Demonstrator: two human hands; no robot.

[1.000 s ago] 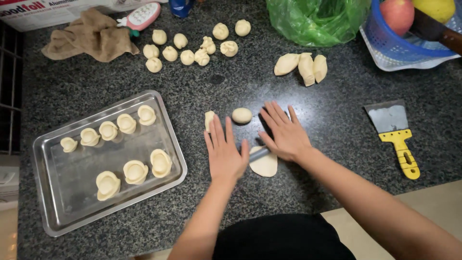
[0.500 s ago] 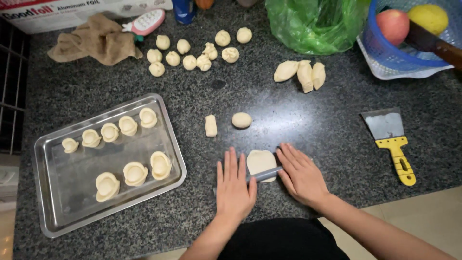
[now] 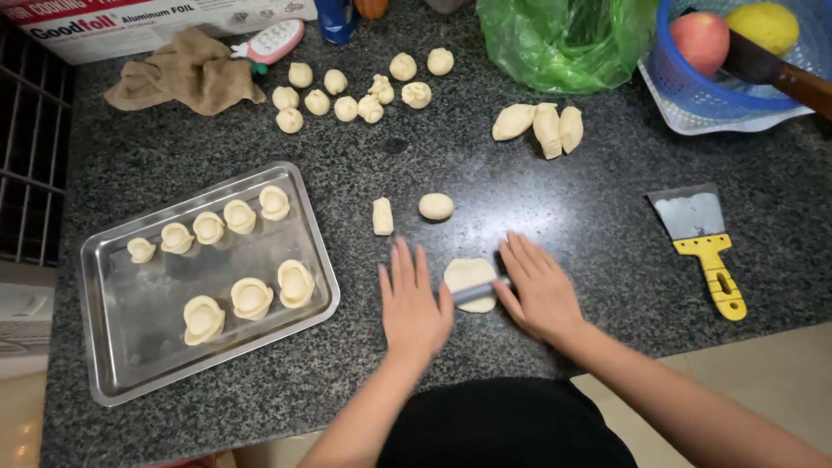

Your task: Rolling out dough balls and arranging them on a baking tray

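Pale dough disc (image 3: 469,279) lies near the counter's (image 3: 563,208) front edge, under a thin rolling pin (image 3: 479,291). Left hand (image 3: 413,303) and right hand (image 3: 539,290) rest flat, fingers spread, on its ends. Judgement: even light pressure, turning disc, keeps thickness uniform.

Dark speckled granite countertop (image 3: 537,182) under soft overhead light, pale tiled floor (image 3: 780,381) at lower right, black metal grate (image 3: 30,165) at far left.
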